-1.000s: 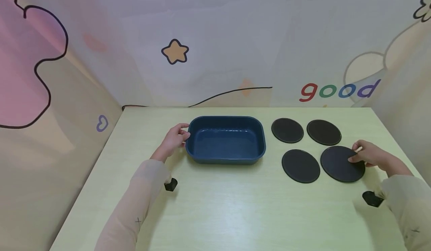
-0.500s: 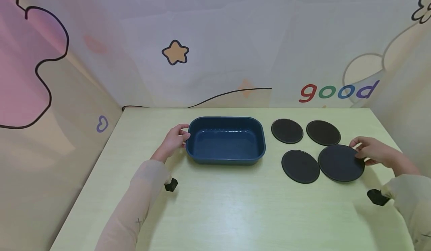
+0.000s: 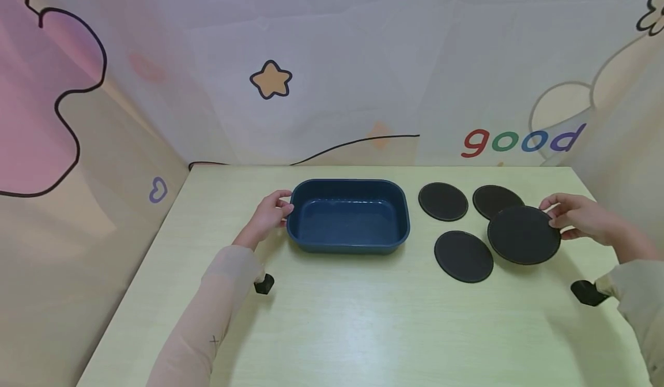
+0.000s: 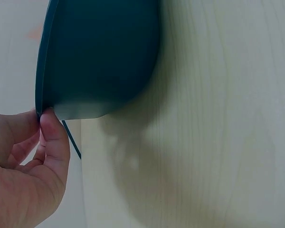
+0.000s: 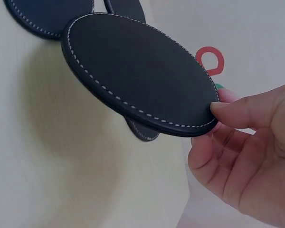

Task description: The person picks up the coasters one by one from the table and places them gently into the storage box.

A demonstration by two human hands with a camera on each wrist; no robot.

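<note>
My right hand (image 3: 583, 220) pinches the right edge of a round black coaster (image 3: 524, 235) and holds it above the table. White stitching runs round that coaster (image 5: 137, 71) in the right wrist view, with the thumb on top and the other fingers below. With thumb and fingers my left hand (image 3: 267, 217) pinches the left rim of a dark blue rectangular dish (image 3: 347, 222), which stands on the table. The left wrist view shows the dish (image 4: 99, 52) from its end, thumb against the rim.
Three more black coasters lie on the table right of the dish: a back-left coaster (image 3: 443, 202), a back-right coaster (image 3: 493, 199) partly covered by the held one, and a front coaster (image 3: 463, 256). A printed cloth wall (image 3: 337, 75) stands behind the pale table (image 3: 332, 318).
The right hand has lifted its coaster off the table and moved it slightly back, so it now overlaps the back-right coaster in the head view. Left hand and dish have stayed put.
</note>
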